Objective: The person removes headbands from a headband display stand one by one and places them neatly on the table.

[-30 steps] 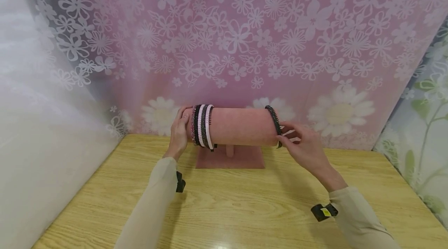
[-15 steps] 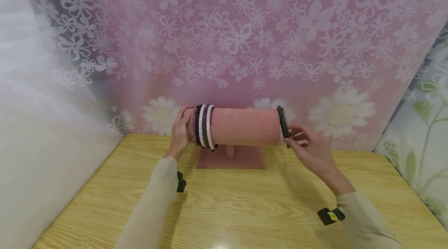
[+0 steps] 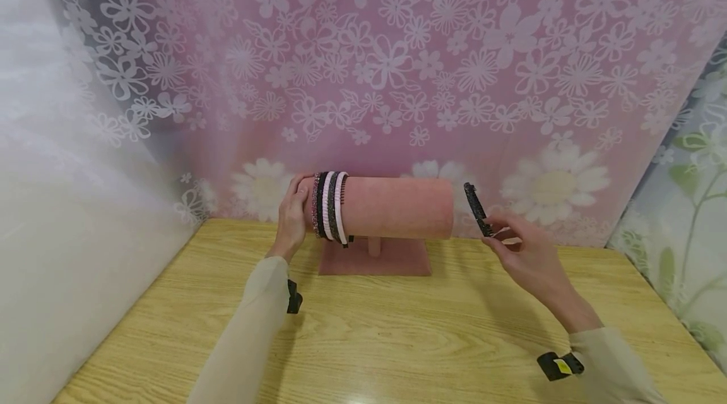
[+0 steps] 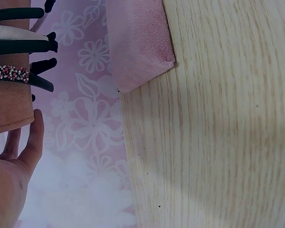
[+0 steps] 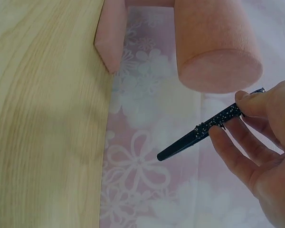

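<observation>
A pink velvet headband stand (image 3: 397, 208), a horizontal roll on a post and flat base (image 3: 392, 262), stands on the table. My left hand (image 3: 291, 221) holds the roll's left end, thumb toward me and other fingers partly hidden behind it. Several headbands sit side by side near that end: a red-and-white beaded one (image 4: 8, 72), black ones, and a white one (image 3: 339, 208) with comb teeth. Just off the roll's bare right end, my right hand (image 3: 531, 259) pinches a black headband (image 5: 218, 118) studded with small glittery stones, thumb on one side and fingers on the other.
The wooden table (image 3: 363, 334) runs under the stand. Behind it hangs a pink flowered curtain (image 3: 386, 63), close to the stand's back. A white sheet (image 3: 85, 202) borders the left side and a leaf-patterned one (image 3: 681, 246) the right.
My right hand has drawn the black headband rightward off the roll's right end, and it now hangs apart from the stand. My left hand keeps its place on the left end.
</observation>
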Tool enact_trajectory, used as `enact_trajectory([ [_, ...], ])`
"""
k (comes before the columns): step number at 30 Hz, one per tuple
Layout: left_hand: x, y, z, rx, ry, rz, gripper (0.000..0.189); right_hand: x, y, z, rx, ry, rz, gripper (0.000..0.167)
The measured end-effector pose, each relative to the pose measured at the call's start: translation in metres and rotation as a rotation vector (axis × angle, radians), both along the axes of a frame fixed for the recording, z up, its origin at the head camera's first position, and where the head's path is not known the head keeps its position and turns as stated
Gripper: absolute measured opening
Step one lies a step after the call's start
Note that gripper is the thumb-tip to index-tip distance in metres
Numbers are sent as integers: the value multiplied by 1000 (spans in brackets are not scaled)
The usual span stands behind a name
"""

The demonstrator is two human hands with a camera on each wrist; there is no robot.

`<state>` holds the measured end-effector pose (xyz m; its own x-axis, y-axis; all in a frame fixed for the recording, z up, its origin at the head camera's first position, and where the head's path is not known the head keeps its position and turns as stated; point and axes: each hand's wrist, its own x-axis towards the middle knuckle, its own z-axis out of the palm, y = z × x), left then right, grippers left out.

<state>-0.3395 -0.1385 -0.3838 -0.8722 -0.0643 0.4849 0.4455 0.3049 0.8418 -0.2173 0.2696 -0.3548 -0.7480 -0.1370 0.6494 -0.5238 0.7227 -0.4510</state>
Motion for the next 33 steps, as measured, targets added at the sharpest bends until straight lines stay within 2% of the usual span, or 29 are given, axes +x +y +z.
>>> enact_trajectory([
  [9, 0, 0, -3, 10, -11, -1, 50, 8, 15, -7, 60, 13, -68, 34],
  [18, 0, 0, -2, 8, -3, -3, 51, 16, 34, -18, 77, 24, -71, 34],
  [19, 4, 0, 2, 8, -6, -10, 50, 17, 36, -19, 77, 22, -72, 34],
  [25, 3, 0, 3, 24, -17, -28, 50, 22, 47, -26, 102, 10, -94, 36],
  [26, -1, 0, -2, 27, -14, -25, 51, 22, 48, -27, 108, 11, -99, 36],
  [33, -2, 0, -2, 29, -13, -13, 52, 25, 61, -36, 154, 10, -119, 36],
])
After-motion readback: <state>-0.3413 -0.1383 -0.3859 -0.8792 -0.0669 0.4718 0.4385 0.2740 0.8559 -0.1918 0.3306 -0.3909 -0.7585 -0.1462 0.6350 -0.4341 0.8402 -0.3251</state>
